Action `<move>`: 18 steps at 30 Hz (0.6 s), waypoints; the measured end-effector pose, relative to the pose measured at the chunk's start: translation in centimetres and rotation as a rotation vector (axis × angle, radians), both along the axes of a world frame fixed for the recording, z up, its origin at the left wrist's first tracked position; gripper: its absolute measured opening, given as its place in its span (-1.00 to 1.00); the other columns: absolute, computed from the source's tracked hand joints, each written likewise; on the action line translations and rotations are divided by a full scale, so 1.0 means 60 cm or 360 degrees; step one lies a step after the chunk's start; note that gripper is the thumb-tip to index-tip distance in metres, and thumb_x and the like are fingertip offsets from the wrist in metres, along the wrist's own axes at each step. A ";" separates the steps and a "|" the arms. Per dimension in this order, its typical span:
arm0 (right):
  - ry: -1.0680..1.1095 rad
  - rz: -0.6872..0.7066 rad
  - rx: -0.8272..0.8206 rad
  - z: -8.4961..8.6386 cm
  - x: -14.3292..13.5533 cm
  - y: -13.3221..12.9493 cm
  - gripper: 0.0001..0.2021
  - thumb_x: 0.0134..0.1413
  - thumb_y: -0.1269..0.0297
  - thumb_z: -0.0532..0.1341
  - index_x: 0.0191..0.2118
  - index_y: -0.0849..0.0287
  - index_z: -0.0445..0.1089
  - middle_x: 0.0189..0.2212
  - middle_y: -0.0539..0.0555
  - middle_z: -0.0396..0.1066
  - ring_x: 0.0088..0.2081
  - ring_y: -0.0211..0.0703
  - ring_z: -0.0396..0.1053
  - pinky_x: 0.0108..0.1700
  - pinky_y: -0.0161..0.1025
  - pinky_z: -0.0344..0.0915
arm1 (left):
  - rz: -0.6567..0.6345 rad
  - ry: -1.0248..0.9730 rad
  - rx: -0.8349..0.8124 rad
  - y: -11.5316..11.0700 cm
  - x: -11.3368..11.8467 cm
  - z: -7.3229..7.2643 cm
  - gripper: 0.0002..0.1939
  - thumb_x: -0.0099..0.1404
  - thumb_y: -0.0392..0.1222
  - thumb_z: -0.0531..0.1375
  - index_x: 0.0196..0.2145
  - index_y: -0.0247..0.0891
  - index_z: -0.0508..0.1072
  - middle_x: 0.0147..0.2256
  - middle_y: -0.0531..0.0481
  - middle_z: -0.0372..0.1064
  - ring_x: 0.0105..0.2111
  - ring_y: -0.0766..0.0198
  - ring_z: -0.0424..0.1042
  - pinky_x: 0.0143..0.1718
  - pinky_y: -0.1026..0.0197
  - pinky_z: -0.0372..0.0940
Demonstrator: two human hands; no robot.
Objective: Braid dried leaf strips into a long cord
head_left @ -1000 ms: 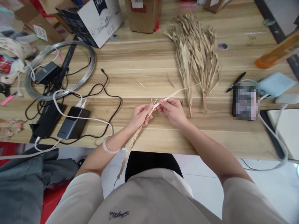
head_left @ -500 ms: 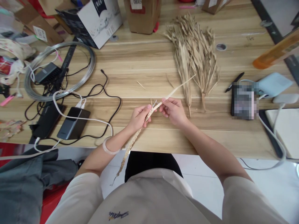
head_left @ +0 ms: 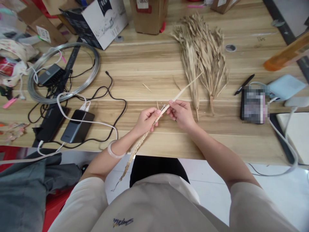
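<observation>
My left hand (head_left: 148, 120) is closed round the upper end of a braided straw cord (head_left: 136, 149), which hangs down past the table edge with a thin wire at its tail. Between thumb and fingers, my right hand (head_left: 180, 112) pinches a pale flat straw strip (head_left: 183, 90) that runs from the braid up to the right. A short wire end pokes out between the two hands. Beyond my right hand lie two bundles of dried leaves (head_left: 210, 64), their stems toward me.
To the left are a coil of metal wire (head_left: 98, 64), a dark power block (head_left: 77, 125) and tangled cables. Cardboard boxes (head_left: 148, 19) stand at the back. On the right lie a black pen (head_left: 244, 84), a light blue case (head_left: 287, 87) and a notebook (head_left: 295, 132).
Both hands stay close together on the braid and strip, with the right hand shifted very slightly. The whole view has moved a little; nothing was let go.
</observation>
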State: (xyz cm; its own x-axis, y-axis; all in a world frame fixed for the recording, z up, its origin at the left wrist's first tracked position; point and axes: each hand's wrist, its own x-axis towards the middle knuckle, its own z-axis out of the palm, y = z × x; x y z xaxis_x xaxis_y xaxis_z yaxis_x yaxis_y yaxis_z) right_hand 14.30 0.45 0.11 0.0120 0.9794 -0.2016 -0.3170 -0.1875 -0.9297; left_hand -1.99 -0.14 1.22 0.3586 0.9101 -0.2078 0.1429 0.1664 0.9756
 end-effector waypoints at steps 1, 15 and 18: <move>0.0000 0.0006 0.0007 0.000 0.001 0.000 -0.61 -0.10 0.00 0.30 -0.63 0.22 0.29 -0.72 -0.03 0.31 -0.74 -0.45 0.12 -0.77 -0.45 -0.05 | -0.0003 -0.0001 0.0002 0.000 0.000 -0.001 -0.62 0.21 0.13 0.14 -0.42 -0.29 0.38 -0.71 0.17 0.24 -0.84 0.52 0.15 -0.85 0.45 -0.04; 0.0269 -0.0180 -0.0035 -0.004 0.018 0.011 -0.75 -0.05 0.10 0.31 -0.34 0.18 0.43 -0.66 -0.09 0.37 -0.69 -0.44 0.22 -0.74 -0.47 0.00 | 0.0100 -0.0048 0.0013 0.004 0.003 -0.004 -0.69 0.17 0.04 0.21 -0.43 -0.32 0.41 -0.70 0.16 0.23 -0.81 0.54 0.12 -0.82 0.44 -0.01; 0.0478 -0.0217 0.0003 0.001 0.033 0.019 -0.67 0.02 -0.03 0.21 -0.27 0.15 0.42 -0.45 0.00 0.50 -0.46 -0.32 0.43 -0.62 -0.45 0.24 | 0.0194 -0.0020 0.0015 0.007 0.003 -0.005 -0.72 0.18 0.00 0.20 -0.45 -0.31 0.40 -0.71 0.17 0.21 -0.82 0.55 0.09 -0.82 0.45 -0.02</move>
State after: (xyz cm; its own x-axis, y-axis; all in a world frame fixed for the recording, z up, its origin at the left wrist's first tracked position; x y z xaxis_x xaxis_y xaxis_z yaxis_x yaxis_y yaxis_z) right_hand 16.25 1.59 0.16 0.0835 0.9731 -0.2145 -0.5991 -0.1230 -0.7911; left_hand -1.78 0.28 0.89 0.2478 0.9489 -0.1955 0.1101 0.1729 0.9788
